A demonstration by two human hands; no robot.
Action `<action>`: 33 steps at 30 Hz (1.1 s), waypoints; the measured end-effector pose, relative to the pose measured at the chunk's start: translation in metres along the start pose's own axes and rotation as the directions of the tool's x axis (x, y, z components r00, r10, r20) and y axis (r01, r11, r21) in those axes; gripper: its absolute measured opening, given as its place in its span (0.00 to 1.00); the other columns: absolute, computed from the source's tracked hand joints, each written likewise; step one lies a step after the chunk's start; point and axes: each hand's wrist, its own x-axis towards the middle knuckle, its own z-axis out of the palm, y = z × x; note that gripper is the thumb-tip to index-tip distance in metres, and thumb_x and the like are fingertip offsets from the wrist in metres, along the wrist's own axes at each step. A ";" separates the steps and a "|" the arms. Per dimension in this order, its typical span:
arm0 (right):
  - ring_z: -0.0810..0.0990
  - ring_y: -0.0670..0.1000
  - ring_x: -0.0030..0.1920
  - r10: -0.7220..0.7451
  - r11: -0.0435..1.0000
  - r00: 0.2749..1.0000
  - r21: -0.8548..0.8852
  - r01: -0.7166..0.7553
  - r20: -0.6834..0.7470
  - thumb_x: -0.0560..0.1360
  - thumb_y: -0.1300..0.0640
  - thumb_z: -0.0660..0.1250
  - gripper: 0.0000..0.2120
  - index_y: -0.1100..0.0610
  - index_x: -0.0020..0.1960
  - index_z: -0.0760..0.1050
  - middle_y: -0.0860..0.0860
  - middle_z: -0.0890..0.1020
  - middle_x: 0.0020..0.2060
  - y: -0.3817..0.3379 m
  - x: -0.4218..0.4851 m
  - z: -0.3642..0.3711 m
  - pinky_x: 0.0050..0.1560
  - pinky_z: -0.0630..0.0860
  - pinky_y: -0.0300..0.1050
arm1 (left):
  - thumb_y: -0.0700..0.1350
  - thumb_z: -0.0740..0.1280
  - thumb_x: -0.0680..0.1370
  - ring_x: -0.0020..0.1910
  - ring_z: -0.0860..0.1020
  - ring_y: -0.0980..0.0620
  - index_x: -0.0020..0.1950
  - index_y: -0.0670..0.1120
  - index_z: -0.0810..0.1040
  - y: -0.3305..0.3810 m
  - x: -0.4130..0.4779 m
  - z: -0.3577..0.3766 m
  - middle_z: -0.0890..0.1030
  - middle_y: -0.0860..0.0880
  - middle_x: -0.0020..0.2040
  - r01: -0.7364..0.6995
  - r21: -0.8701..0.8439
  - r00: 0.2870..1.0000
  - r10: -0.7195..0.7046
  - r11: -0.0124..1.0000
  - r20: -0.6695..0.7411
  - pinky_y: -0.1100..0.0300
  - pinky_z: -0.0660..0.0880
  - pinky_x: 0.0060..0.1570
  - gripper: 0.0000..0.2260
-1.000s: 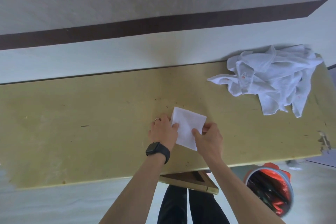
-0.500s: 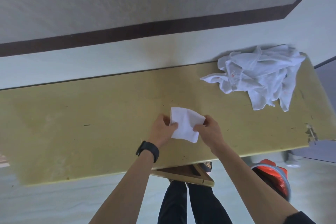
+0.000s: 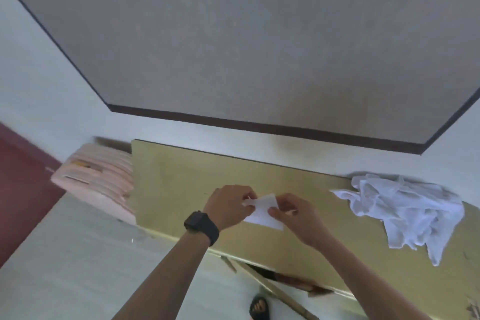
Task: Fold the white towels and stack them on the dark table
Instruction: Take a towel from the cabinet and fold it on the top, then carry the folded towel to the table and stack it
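Grey wall (image 3: 259, 34), dark brown skirting (image 3: 259, 126), pale floor (image 3: 65, 267), yellow tabletop (image 3: 176, 176), pink stack (image 3: 104, 176) left.

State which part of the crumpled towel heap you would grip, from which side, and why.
Pinch the pointed corner jutting from the towel heap, coming from its left: it lies flat on the table, clear of the tangle, nearest the right hand.

Both hands (image 3: 262, 212) pinching folded white towel (image 3: 263, 212), above yellow table (image 3: 181, 179), unfolded towel pile (image 3: 410, 213) right
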 end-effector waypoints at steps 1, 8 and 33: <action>0.80 0.37 0.44 -0.059 0.998 0.998 -0.029 0.059 0.005 0.73 0.49 0.73 0.05 0.44 0.48 0.80 0.39 0.83 0.41 -0.012 -0.005 0.008 0.46 0.73 0.33 | 0.50 0.65 0.76 0.45 0.78 0.54 0.53 0.54 0.82 -0.005 -0.020 -0.009 0.83 0.56 0.48 0.038 0.001 0.998 -0.038 0.999 -0.044 0.59 0.73 0.46 0.08; 0.80 0.36 0.40 -0.227 0.968 0.951 -0.057 0.244 0.212 0.75 0.53 0.71 0.06 0.41 0.44 0.79 0.37 0.83 0.38 -0.060 -0.060 0.087 0.39 0.71 0.29 | 0.52 0.70 0.75 0.50 0.78 0.58 0.49 0.54 0.79 -0.062 -0.203 0.007 0.81 0.57 0.48 0.351 -0.440 0.838 -0.487 0.826 -0.246 0.59 0.75 0.51 0.05; 0.66 0.42 0.29 -0.399 0.808 0.234 0.220 0.546 0.887 0.81 0.50 0.64 0.16 0.53 0.36 0.69 0.41 0.69 0.26 -0.177 -0.527 0.596 0.30 0.64 0.35 | 0.59 0.69 0.77 0.44 0.82 0.52 0.47 0.51 0.84 -0.158 -0.887 0.142 0.84 0.53 0.42 -0.019 -0.961 -0.290 -0.921 0.276 -0.259 0.45 0.79 0.50 0.12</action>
